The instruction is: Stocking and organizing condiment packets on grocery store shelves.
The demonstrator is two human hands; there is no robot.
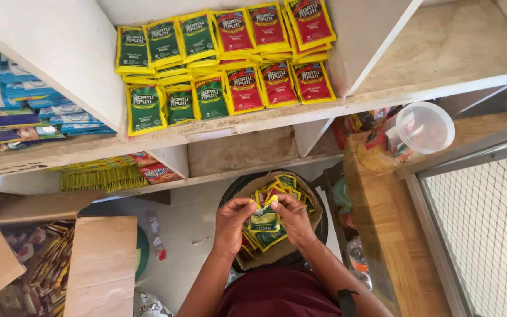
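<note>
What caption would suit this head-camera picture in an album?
Both hands, left hand and right hand, hold green sachets over an open box below stocked shelves.

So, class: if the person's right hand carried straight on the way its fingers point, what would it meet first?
The right hand points toward the left hand, so it would probably meet the green sachets held between them first, then the left fingers.

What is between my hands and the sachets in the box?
Nothing visible: the left hand and right hand already pinch a stack of green sachets above the open cardboard box.
</note>
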